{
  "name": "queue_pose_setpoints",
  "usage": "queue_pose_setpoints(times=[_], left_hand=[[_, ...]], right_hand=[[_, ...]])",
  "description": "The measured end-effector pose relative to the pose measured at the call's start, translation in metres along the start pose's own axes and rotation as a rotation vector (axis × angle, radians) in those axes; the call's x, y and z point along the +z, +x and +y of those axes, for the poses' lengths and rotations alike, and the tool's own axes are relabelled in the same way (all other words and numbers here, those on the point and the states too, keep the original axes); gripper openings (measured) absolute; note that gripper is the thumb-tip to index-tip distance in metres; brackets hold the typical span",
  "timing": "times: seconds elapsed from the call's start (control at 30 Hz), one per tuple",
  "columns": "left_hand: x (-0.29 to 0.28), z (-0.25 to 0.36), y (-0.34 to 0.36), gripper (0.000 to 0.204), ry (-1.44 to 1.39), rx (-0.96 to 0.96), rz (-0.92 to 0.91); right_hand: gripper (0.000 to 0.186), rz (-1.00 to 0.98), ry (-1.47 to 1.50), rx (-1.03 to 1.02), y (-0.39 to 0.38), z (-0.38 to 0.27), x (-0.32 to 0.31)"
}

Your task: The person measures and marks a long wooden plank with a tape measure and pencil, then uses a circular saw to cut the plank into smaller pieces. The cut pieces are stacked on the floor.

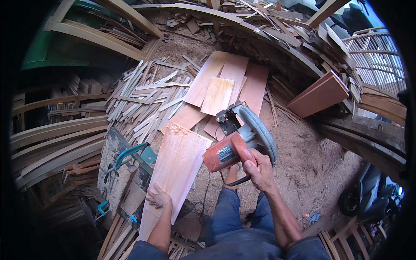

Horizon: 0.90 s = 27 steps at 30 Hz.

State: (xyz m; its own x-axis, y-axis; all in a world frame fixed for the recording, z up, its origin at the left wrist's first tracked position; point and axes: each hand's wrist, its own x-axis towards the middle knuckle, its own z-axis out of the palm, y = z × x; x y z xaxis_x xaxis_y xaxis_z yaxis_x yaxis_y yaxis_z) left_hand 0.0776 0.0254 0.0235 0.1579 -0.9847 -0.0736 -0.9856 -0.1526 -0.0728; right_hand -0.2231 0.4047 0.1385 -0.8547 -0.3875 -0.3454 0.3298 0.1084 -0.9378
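A circular saw (225, 152) with a red motor housing and a grey blade guard is in my right hand (258, 170), whose fingers wrap round its handle. The saw hangs in the air just right of a long, pale pinkish wooden board (182, 152). That board slants across a workbench (113, 149), its far end sticking out past the bench. My left hand (159, 198) rests on the board's near part with fingers spread toward its left edge. The saw's blade is mostly hidden by the guard. A dark cord runs from the saw's handle.
Several cut boards (216, 96) lie on the sawdust-covered ground ahead. Thin offcut strips (149, 97) pile up at the left. A teal clamp (125, 156) sits on the bench. Two reddish boards (318, 95) lean at right; a motorcycle (368, 193) stands at far right.
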Motion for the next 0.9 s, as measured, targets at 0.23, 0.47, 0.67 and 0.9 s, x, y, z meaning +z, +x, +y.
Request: queue_pose_setpoints(times=[0.23,0.47,0.67,0.9], left_hand=[[0.007,-0.012,0.009,0.083,-0.019,0.12,0.007],[-0.005,0.003,0.042,0.077,-0.046,0.608,0.062],[-0.023,0.138,0.025,0.08,-0.437,0.988,-0.325],[-0.032,0.215,-0.027,0.069,-0.356,0.927,-0.526]], right_hand=[[0.033,0.471,0.215,0.291,-0.027,0.185,-0.17],[0.032,0.68,-0.167,0.624,-0.04,0.409,-0.331],[0.052,0.421,-0.821,0.929,-0.057,0.522,-0.385],[0.047,0.082,-0.981,0.925,-0.055,0.565,-0.316]])
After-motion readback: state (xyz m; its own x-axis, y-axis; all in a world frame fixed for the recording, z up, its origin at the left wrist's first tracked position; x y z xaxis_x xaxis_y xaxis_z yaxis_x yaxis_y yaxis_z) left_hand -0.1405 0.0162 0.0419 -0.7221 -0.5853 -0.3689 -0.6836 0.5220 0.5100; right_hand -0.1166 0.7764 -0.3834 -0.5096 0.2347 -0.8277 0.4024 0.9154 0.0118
